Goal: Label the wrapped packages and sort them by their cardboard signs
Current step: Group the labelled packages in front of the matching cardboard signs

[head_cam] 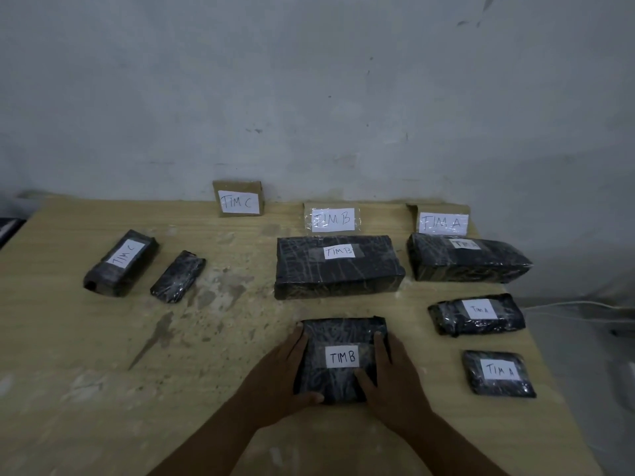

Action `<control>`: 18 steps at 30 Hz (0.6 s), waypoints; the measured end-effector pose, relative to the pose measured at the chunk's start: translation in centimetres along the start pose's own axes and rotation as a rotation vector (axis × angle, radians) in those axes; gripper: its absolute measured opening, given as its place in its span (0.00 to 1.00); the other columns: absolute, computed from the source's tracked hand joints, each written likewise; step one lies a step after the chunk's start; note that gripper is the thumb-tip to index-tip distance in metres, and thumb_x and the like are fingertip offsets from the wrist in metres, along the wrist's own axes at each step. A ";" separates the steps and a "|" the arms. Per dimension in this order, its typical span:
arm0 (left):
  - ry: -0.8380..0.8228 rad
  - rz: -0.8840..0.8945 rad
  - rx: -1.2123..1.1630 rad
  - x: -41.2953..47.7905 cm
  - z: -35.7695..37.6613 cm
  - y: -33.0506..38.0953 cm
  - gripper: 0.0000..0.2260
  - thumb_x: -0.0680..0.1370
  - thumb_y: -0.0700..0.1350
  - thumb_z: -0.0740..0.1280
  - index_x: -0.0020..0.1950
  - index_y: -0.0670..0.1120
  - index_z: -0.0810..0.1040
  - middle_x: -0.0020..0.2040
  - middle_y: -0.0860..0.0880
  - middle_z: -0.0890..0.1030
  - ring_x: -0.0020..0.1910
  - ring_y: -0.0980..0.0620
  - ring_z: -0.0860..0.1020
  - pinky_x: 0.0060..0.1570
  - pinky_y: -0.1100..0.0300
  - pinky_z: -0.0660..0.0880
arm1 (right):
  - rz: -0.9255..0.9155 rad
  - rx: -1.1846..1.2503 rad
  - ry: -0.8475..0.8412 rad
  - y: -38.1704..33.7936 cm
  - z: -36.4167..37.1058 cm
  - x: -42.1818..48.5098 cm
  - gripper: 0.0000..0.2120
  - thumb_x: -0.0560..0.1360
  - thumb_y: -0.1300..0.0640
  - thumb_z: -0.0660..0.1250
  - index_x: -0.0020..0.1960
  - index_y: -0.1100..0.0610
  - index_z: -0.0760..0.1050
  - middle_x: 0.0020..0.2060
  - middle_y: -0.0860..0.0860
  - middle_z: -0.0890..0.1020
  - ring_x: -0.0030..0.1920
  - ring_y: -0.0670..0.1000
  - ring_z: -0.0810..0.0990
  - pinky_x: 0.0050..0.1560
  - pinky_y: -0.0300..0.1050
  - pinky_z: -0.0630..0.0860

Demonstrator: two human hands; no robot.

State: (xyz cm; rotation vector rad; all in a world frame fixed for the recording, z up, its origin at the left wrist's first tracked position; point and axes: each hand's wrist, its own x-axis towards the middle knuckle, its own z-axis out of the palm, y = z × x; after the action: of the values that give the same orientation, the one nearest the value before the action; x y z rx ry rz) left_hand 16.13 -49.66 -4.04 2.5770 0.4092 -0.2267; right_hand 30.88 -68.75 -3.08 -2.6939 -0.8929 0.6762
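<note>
A black wrapped package labelled TIM B (343, 333) lies flat on the table in front of me. My left hand (278, 379) lies against its left side with straight fingers, thumb along the near edge. My right hand (395, 383) lies against its right side, thumb resting on top. Cardboard signs stand at the back: TIM C (238, 201), TIM B (332, 219), TIM A (443, 223). A large TIM B package (338, 273) lies before its sign. Three TIM A packages (464, 262) (477, 314) (498, 374) line the right. On the left lie a TIM C package (122, 262) and an unlabelled package (178, 276).
The worn wooden table (223, 321) ends at a grey wall behind the signs. Its right edge runs just beyond the TIM A packages, with the floor and a white cable (584, 305) past it. A dark object shows at the far left edge.
</note>
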 end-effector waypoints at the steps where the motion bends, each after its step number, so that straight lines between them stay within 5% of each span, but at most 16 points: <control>1: -0.011 0.003 -0.019 -0.1 -0.1 -0.3 0.54 0.72 0.74 0.64 0.81 0.50 0.34 0.79 0.56 0.30 0.81 0.53 0.46 0.77 0.58 0.53 | 0.010 -0.011 0.006 -0.4 -0.1 0.1 0.40 0.81 0.37 0.54 0.82 0.55 0.39 0.81 0.54 0.43 0.81 0.57 0.44 0.78 0.51 0.52; 10: -0.066 0.026 -0.025 0.3 -2.4 -1.0 0.49 0.74 0.72 0.62 0.82 0.52 0.39 0.81 0.57 0.35 0.80 0.54 0.50 0.75 0.55 0.60 | -0.015 -0.036 0.091 -5.2 -0.3 0.4 0.35 0.82 0.38 0.53 0.81 0.56 0.50 0.81 0.56 0.46 0.80 0.58 0.49 0.78 0.51 0.56; 12: 0.018 0.094 0.028 -0.4 -3.4 -2.1 0.41 0.78 0.64 0.63 0.83 0.50 0.47 0.83 0.53 0.48 0.79 0.54 0.56 0.74 0.58 0.62 | -0.117 0.002 0.071 -7.5 -0.2 1.0 0.31 0.83 0.41 0.53 0.81 0.55 0.54 0.81 0.53 0.48 0.80 0.55 0.50 0.77 0.46 0.56; 15: 0.141 0.243 0.213 -2.4 -5.9 -7.0 0.32 0.71 0.62 0.65 0.71 0.48 0.72 0.69 0.52 0.76 0.63 0.58 0.79 0.55 0.71 0.74 | -0.229 0.036 0.069 -12.0 1.4 2.1 0.27 0.84 0.43 0.51 0.77 0.58 0.65 0.79 0.55 0.59 0.78 0.55 0.58 0.76 0.43 0.58; 18: 0.100 0.171 0.259 -3.8 -7.5 -13.7 0.28 0.70 0.60 0.65 0.68 0.51 0.76 0.67 0.50 0.78 0.60 0.54 0.81 0.56 0.62 0.77 | -0.253 0.055 0.044 -16.4 4.4 4.0 0.31 0.83 0.41 0.46 0.69 0.61 0.75 0.72 0.60 0.71 0.71 0.58 0.72 0.69 0.46 0.70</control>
State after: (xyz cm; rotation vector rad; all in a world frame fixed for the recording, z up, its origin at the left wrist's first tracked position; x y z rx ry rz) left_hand 8.63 -35.45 -3.11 2.8677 0.2038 -0.0953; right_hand 23.28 -53.06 -2.69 -2.4783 -1.1595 0.5743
